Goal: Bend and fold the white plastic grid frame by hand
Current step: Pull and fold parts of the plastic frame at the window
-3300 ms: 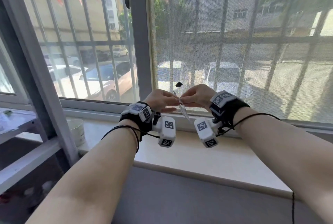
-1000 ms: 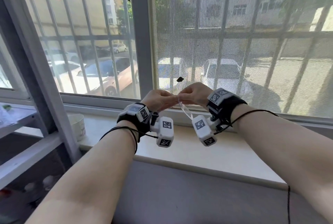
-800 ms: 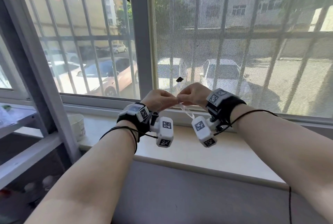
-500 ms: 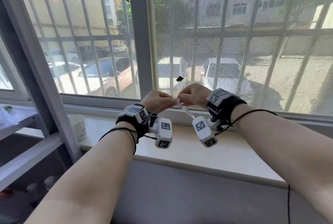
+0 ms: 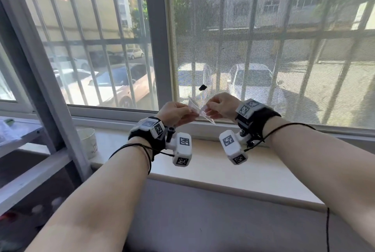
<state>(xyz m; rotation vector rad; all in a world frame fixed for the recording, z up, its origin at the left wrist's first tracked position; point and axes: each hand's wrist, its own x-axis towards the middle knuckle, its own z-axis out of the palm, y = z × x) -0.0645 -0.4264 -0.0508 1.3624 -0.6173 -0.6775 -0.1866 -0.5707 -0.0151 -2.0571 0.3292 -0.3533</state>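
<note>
A small white plastic grid frame (image 5: 199, 110) is held in the air above the window sill, between both hands. It looks thin, translucent and creased, with one pointed end sticking up and another slanting down to the right. My left hand (image 5: 175, 113) pinches its left part with the fingertips. My right hand (image 5: 222, 105) pinches its right part. Both wrists carry black straps with white marker blocks. The fingers hide much of the frame.
A pale window sill (image 5: 233, 167) runs below the hands. A small white cup (image 5: 87, 142) stands on its left end. Behind are the window frame (image 5: 160, 49), a mesh screen and outside bars. A grey shelf frame (image 5: 30, 162) stands at the left.
The hands have drawn slightly apart, and the frame now spreads between them with an end pointing up, where before it hung down in a narrow strip.
</note>
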